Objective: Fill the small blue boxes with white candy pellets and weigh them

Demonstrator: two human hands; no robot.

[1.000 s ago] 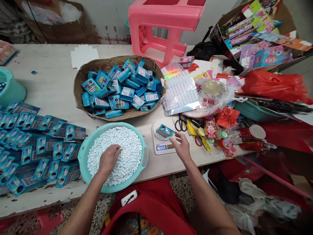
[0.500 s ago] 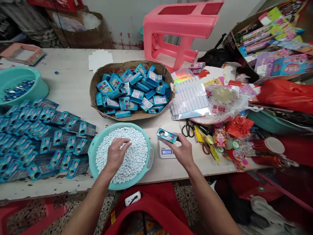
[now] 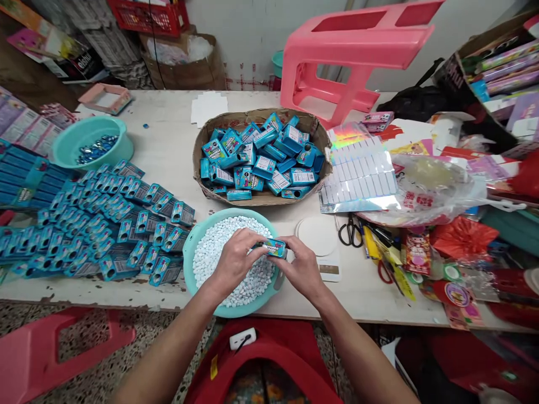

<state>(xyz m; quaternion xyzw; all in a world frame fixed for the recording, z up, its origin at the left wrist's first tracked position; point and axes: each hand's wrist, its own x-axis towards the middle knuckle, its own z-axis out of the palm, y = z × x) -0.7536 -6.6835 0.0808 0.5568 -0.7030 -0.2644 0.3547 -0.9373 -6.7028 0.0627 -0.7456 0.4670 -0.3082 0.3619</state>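
Both hands meet over the right part of a turquoise basin [image 3: 190, 275] full of small white candies [image 3: 210, 247]. Between them is a small blue box [image 3: 274, 248], its printed top facing up. My right hand [image 3: 301, 266] grips its right end, thumb and fingers closed round it. The fingers of my left hand [image 3: 236, 258] pinch at its left end, over the candies. To the right, a white scale [image 3: 330, 272] with a round plate bears nothing. Behind the basin, a cut-down cardboard box [image 3: 261, 199] holds many blue boxes [image 3: 265, 167].
Rows of blue boxes [image 3: 138, 224] stand at the left, beside a turquoise bowl [image 3: 126, 147] of shiny blue pieces. A pink stool [image 3: 357, 42] lies on the table's far side. Black scissors [image 3: 350, 233], label sheets [image 3: 357, 168] and bags lie at the right.
My right hand has carried the blue box left, from over the scale to above the basin. My left hand has come to the box. The view has turned left.
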